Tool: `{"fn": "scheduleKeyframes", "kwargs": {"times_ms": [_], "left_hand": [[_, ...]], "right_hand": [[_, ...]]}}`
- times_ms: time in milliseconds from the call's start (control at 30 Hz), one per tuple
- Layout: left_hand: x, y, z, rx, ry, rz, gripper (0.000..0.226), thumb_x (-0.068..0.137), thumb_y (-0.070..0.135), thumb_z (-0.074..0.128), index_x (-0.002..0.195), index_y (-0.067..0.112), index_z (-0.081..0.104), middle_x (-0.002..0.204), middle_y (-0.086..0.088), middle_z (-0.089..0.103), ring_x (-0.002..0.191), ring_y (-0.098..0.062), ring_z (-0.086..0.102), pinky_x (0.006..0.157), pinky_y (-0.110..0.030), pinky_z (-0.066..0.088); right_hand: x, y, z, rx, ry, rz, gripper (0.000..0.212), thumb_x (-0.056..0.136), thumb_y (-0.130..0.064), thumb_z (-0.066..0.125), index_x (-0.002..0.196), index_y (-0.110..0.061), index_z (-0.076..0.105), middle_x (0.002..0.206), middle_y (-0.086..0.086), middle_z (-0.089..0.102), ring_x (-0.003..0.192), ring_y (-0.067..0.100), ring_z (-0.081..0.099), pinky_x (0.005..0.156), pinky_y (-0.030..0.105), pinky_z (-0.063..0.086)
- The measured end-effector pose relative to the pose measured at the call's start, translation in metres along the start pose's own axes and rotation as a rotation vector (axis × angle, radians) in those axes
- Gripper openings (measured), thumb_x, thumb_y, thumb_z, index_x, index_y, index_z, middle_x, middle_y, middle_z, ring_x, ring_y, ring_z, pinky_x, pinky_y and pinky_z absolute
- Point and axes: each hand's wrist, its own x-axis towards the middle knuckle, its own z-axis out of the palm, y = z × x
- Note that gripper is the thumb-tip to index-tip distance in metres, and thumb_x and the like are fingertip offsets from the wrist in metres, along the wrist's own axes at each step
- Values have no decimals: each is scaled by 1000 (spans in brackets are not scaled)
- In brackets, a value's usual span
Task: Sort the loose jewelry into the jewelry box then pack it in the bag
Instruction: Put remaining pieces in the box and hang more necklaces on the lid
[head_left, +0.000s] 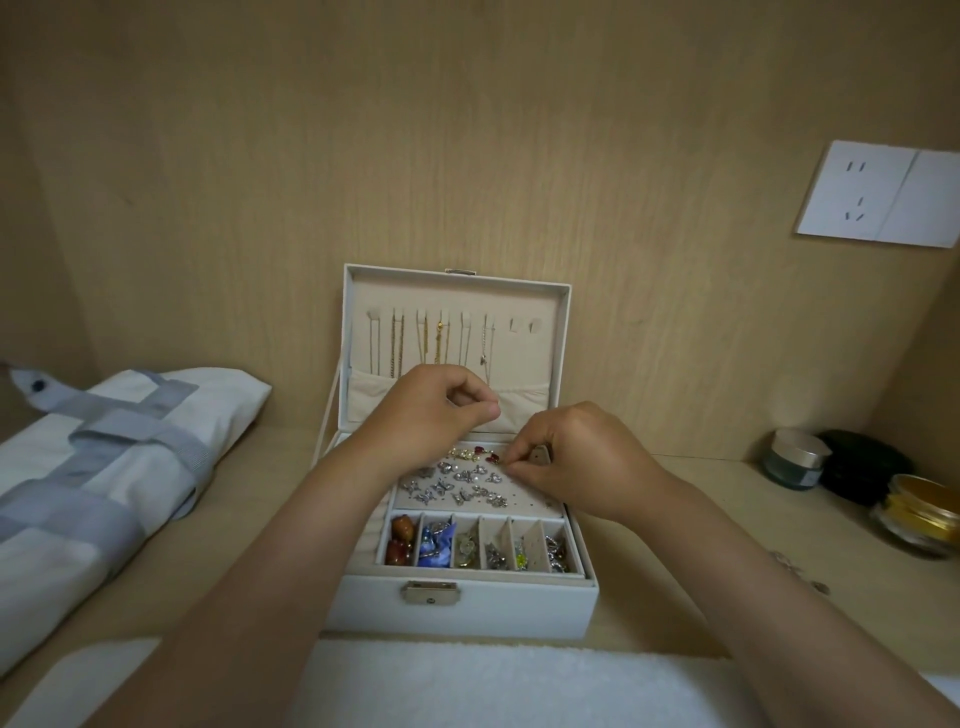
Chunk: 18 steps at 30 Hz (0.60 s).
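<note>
A white jewelry box (462, 605) stands open in front of me, its lid (558, 332) upright with several thin chains hanging inside. Many small silver and red earrings (457, 483) sit pinned on the upper pad. Below, narrow compartments (478, 548) hold beads and charms. My left hand (431, 415) hovers over the pad's back edge with fingers curled shut. My right hand (566, 457) pinches a small earring at the pad's right side. A white and grey cloth bag (104, 467) lies flat at the left.
Small jars (795, 460) and a gold-lidded glass pot (917, 514) stand at the right, with a black case (862, 467) behind them. A few loose jewelry pieces (795, 569) lie by my right forearm. A white towel (467, 680) covers the near edge. A wall socket (878, 195) is up right.
</note>
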Motion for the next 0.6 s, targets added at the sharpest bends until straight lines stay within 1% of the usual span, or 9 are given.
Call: {"fn": "scheduleKeyframes", "kwargs": {"times_ms": [100, 167, 200, 267, 333, 400, 500, 533, 600], "left_hand": [[0, 2, 3, -23, -14, -18, 5, 85, 29, 76, 82, 31, 72, 84, 10, 70, 81, -7, 66, 80, -31, 55], [-1, 4, 5, -49, -32, -30, 3, 84, 30, 76, 84, 30, 73, 84, 8, 73, 79, -10, 68, 83, -35, 57], [-2, 5, 6, -69, -37, -37, 3, 85, 30, 75, 86, 29, 73, 84, 6, 74, 76, -10, 68, 82, -36, 58], [-3, 8, 7, -117, -34, -46, 3, 86, 30, 74, 87, 27, 73, 81, 7, 75, 69, -7, 68, 78, -33, 58], [-5, 12, 8, -163, -26, -52, 5, 87, 31, 73, 89, 26, 73, 79, 10, 75, 65, -4, 66, 75, -29, 57], [-7, 17, 11, -212, -25, -66, 10, 88, 33, 72, 91, 23, 75, 78, 10, 75, 66, -5, 66, 75, -26, 57], [-11, 24, 13, -228, -18, -74, 16, 88, 35, 71, 92, 21, 77, 65, 8, 71, 62, -3, 64, 69, -20, 52], [-12, 25, 14, -218, -15, -73, 17, 89, 36, 70, 93, 20, 77, 61, 8, 69, 59, -1, 63, 65, -17, 50], [-16, 28, 13, -191, -10, -72, 18, 91, 36, 67, 95, 20, 76, 61, 8, 67, 48, 6, 57, 52, -9, 43]], "right_hand": [[1, 1, -5, 77, -77, 36, 7, 86, -37, 76, 90, -33, 79, 84, -19, 73, 76, -7, 63, 73, 24, 52], [1, 2, -10, 199, -81, 65, 7, 87, -26, 76, 92, -29, 79, 84, -16, 73, 68, -10, 60, 68, 13, 44], [0, 4, -12, 278, -50, 81, 10, 87, -19, 76, 92, -27, 78, 84, -13, 73, 64, -9, 59, 66, 10, 41], [1, 5, -17, 435, 58, 115, 14, 85, -11, 77, 93, -22, 75, 82, -8, 71, 52, -4, 54, 60, 10, 40], [1, 5, -20, 558, 149, 124, 21, 79, -9, 82, 94, -19, 72, 83, -3, 73, 46, -1, 46, 54, 14, 40], [1, 2, -20, 630, 186, 99, 24, 75, -10, 86, 92, -17, 72, 85, 1, 74, 45, 1, 42, 50, 17, 39], [2, 0, -17, 682, 245, 86, 20, 72, -15, 88, 86, -16, 74, 81, -3, 74, 50, 13, 45, 47, 23, 41], [2, 0, -17, 703, 266, 90, 18, 72, -14, 88, 85, -15, 75, 78, -4, 73, 49, 11, 46, 47, 21, 41], [1, 0, -18, 737, 274, 100, 15, 74, -12, 87, 85, -12, 77, 76, -3, 74, 46, 3, 47, 48, 15, 41]]}}
